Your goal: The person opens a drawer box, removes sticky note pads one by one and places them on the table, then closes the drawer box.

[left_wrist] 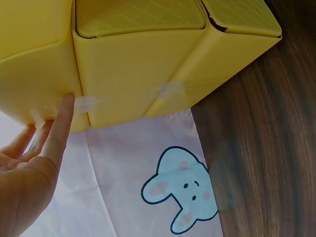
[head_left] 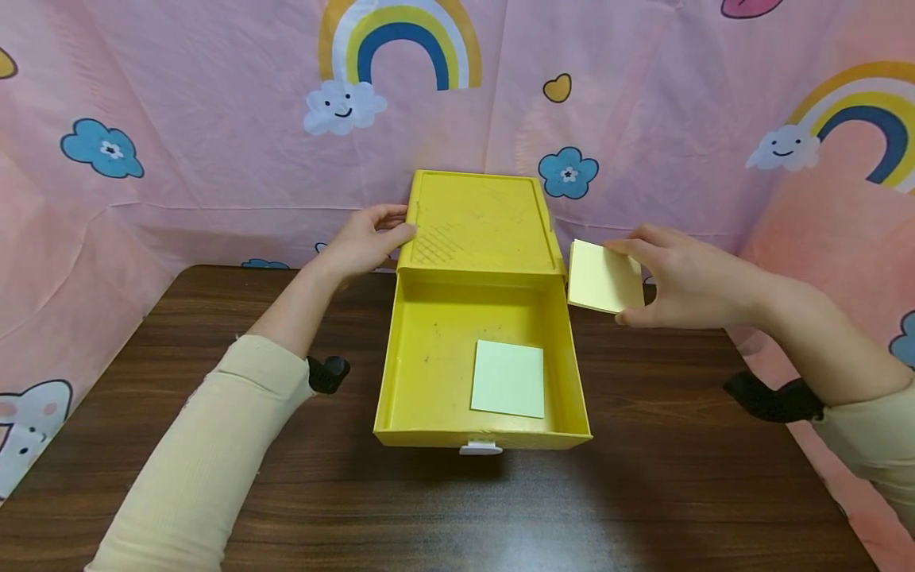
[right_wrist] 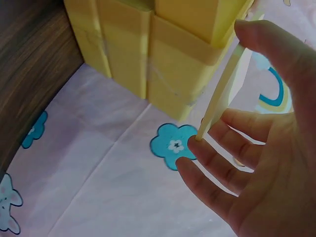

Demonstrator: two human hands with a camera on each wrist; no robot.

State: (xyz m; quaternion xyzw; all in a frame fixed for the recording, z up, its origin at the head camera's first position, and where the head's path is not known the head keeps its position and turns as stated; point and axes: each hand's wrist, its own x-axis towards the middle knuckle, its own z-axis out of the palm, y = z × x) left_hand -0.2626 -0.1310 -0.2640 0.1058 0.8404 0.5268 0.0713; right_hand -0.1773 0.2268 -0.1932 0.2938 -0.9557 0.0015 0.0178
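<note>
A yellow drawer unit point(head_left: 475, 218) stands at the back of the table, its top drawer point(head_left: 436, 357) pulled out toward me. Inside that drawer, toward the right, lies a pale green sticky note pad point(head_left: 507, 380). My left hand point(head_left: 364, 245) rests its fingers on the unit's left side; in the left wrist view one straight finger point(left_wrist: 60, 126) presses the yellow wall. Right of the unit, above the table, my right hand point(head_left: 689, 278) pinches a pale yellow sticky note pad point(head_left: 604, 278) by its edges between thumb and fingers. The right wrist view shows this pad point(right_wrist: 224, 91) edge-on.
The dark wooden table point(head_left: 679, 453) spreads out around the unit. A white handle point(head_left: 481, 448) sticks out from the open drawer's front. Behind hangs a pink cloth point(head_left: 243, 95) with rainbows and flowers. Clear tape point(left_wrist: 170, 90) runs across the unit's side.
</note>
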